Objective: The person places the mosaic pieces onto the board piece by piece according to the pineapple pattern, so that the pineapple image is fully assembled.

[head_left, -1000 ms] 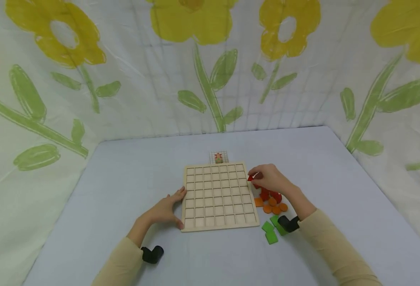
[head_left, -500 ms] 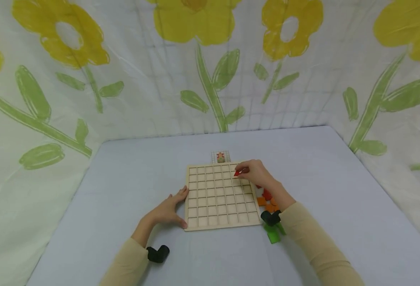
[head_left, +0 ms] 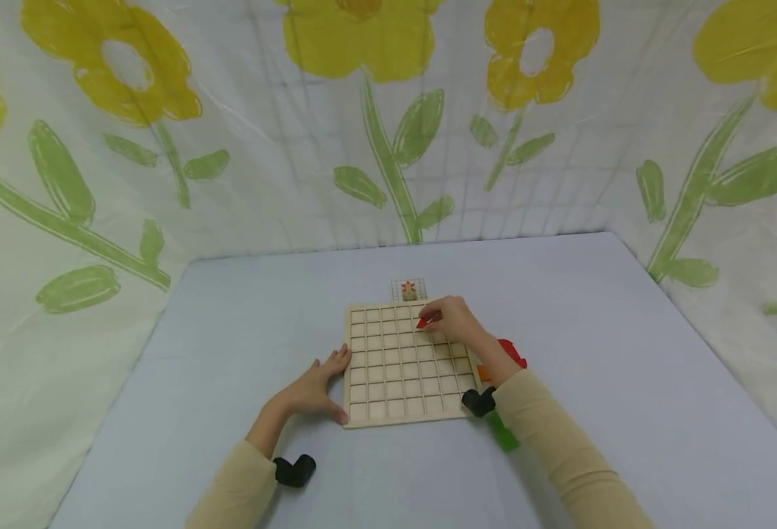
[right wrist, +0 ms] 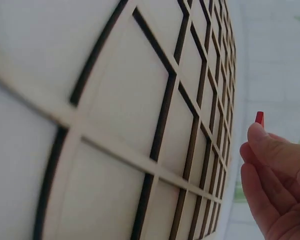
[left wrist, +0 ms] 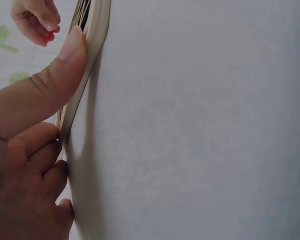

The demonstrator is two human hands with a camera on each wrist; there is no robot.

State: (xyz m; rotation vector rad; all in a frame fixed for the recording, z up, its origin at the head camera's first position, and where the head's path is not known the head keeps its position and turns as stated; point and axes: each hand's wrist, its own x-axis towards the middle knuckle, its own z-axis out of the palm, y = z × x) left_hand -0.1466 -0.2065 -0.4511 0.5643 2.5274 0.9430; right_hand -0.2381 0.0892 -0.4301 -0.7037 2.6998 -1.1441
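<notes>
A wooden grid board [head_left: 398,365] lies on the table in the head view, its squares divided by thin raised strips. My left hand [head_left: 311,389] rests against its left edge, thumb at the near corner and fingers spread further up. The left wrist view shows that thumb [left wrist: 60,75] touching the rim. Over the upper right squares, my right hand [head_left: 453,322] pinches a small red tile [head_left: 421,323] between thumb and fingertips. In the right wrist view the tile [right wrist: 260,118] pokes up above the thumb, clear of the board; its full outline is hidden.
A small card with a flower picture [head_left: 408,289] lies just beyond the board's far edge. Right of the board, red pieces [head_left: 511,351], an orange piece [head_left: 484,373] and green pieces [head_left: 504,435] are partly covered by my right arm. A flowered curtain hangs behind the table.
My right hand has carried the red tile leftward from beside the board's right edge to above its upper squares. The left hand keeps its place on the board.
</notes>
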